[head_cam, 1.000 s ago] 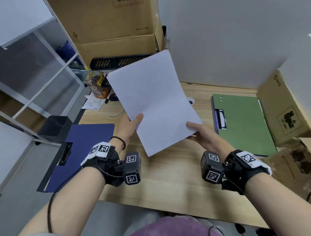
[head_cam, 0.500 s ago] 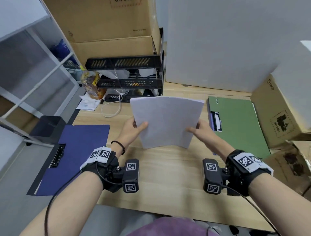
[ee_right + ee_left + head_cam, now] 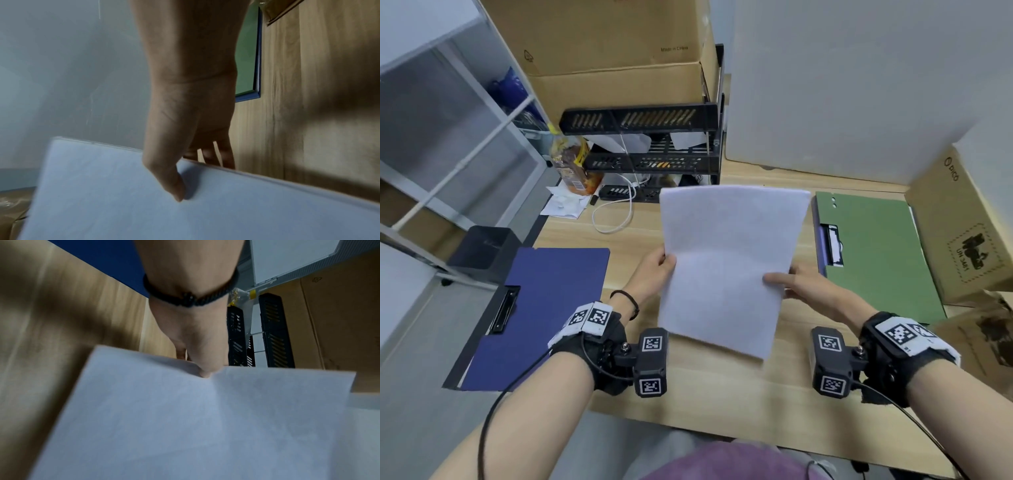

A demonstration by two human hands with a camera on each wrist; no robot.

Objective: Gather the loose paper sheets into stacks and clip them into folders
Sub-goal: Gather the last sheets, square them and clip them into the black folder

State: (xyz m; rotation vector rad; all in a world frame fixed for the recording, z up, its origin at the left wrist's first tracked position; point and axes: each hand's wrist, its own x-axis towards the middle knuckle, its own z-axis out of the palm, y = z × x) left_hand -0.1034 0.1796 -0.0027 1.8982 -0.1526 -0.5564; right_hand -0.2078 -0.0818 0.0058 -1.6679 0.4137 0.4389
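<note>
A stack of white paper sheets [image 3: 726,263] hangs above the middle of the wooden desk [image 3: 722,387], held by both hands. My left hand [image 3: 654,270] pinches its left edge, thumb on top [image 3: 205,371]. My right hand [image 3: 791,281] pinches the right edge, thumb on the top sheet [image 3: 174,186] and fingers underneath. A blue clip folder [image 3: 544,308] lies closed at the left of the desk, its black clip toward the desk edge. A green clip folder [image 3: 876,260] lies at the right, over a blue-edged one.
A black tiered tray rack [image 3: 647,150] with cardboard boxes [image 3: 613,48] on top stands at the back. A white cable [image 3: 616,212] and a snack bag [image 3: 571,164] lie before it. Cardboard boxes [image 3: 962,226] crowd the right edge. A white panel [image 3: 842,85] stands behind.
The paper stack came down from a raised, tilted pose and was turned square to me; both hands kept hold of its sides and now hold it lower over the desk.
</note>
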